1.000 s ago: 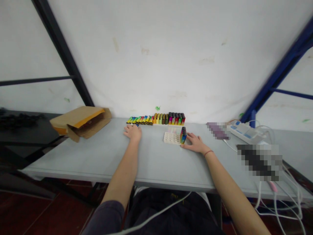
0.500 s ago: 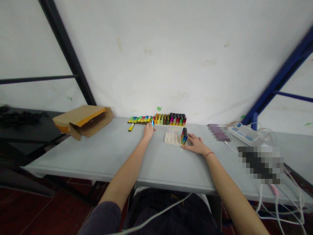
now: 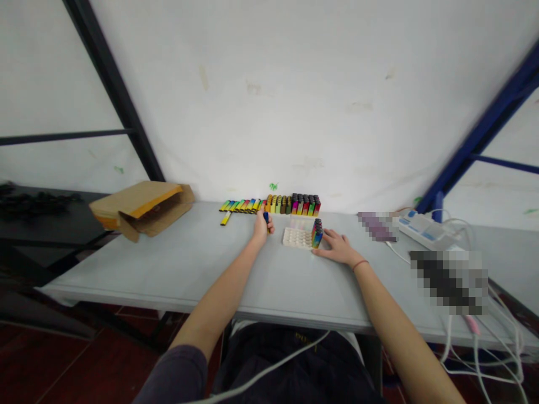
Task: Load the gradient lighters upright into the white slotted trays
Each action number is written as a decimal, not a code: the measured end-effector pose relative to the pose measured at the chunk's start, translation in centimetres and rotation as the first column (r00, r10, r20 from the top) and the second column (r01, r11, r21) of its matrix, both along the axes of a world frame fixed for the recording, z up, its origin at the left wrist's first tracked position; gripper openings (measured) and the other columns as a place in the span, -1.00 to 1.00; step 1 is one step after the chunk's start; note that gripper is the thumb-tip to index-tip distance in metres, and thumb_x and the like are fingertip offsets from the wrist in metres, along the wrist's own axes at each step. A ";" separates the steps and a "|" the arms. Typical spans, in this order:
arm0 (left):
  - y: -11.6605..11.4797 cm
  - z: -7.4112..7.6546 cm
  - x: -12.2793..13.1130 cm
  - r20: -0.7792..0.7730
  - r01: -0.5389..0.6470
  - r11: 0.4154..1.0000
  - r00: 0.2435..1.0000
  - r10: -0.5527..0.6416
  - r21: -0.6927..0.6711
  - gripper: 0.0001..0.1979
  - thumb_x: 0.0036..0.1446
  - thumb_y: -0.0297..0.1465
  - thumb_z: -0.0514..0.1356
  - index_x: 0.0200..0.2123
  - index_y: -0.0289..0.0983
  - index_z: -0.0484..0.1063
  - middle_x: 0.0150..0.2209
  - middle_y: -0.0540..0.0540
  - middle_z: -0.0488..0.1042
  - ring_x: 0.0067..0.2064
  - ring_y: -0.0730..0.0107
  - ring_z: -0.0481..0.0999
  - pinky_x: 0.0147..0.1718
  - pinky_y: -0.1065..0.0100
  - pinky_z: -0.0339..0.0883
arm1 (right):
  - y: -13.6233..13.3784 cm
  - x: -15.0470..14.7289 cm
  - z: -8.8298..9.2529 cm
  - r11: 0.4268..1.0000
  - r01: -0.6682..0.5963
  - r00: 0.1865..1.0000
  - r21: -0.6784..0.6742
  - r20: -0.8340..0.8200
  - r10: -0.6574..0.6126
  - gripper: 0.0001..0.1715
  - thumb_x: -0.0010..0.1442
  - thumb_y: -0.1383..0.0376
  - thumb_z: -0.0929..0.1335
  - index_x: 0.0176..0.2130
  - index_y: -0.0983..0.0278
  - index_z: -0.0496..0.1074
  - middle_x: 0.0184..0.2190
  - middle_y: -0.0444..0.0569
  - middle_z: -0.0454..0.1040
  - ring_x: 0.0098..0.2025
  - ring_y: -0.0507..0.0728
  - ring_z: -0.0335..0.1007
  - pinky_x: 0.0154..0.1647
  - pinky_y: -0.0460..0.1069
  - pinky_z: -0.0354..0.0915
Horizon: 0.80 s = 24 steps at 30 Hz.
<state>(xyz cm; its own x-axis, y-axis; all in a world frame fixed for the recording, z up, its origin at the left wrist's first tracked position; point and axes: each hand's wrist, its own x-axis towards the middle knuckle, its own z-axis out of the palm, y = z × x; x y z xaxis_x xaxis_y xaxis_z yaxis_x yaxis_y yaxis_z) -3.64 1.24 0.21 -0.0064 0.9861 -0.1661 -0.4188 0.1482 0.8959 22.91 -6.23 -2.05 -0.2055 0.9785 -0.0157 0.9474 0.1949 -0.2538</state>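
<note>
My left hand (image 3: 261, 227) is closed around a lighter (image 3: 266, 216), whose dark blue upper part shows above the fingers. It is between the laid-out lighters and the white tray. The white tray (image 3: 295, 238) has rows of round holes, and a short row of multicoloured lighters (image 3: 317, 234) stands upright at its right end. Beside that end lies my right hand (image 3: 337, 247), fingers spread, with the thumb by the tray's near corner and a fingertip close to the standing lighters. Whether it presses on the tray I cannot tell.
Along the wall, several lighters (image 3: 242, 206) lie flat, one yellow lighter (image 3: 226, 218) nearer me. Blocks of upright lighters (image 3: 306, 205) stand to their right. An open cardboard box (image 3: 143, 205) is at left; a power strip (image 3: 425, 229) and white cables (image 3: 503, 320) are at right.
My left hand has moved slightly right and towards me, away from the flat lighters. The lighter in it has turned and now shows a dark blue top. My right hand stays put.
</note>
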 end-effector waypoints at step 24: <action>0.1 -0.4 0.7 -0.085 -0.105 0.994 0.991 0.101 -0.038 -0.59 0.28 -0.08 -0.13 -0.53 -0.18 0.10 -0.75 0.16 -0.02 -0.76 0.57 -0.09 -0.75 0.50 -0.21 | -0.1 -0.1 0.1 1.000 0.010 1.000 -0.008 -0.016 -0.010 -0.06 0.19 -0.22 0.31 0.37 0.18 0.17 0.45 0.20 -0.01 0.47 0.42 -0.16 0.37 0.49 -0.22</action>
<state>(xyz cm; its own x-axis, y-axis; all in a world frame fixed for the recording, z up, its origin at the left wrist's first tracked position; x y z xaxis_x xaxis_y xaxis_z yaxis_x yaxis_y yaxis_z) -2.95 1.32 -0.19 -0.1232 0.9715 -0.2024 -0.3581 0.1466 0.9221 22.80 -6.33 -1.96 -0.1964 0.9803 -0.0202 0.9450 0.1837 -0.2708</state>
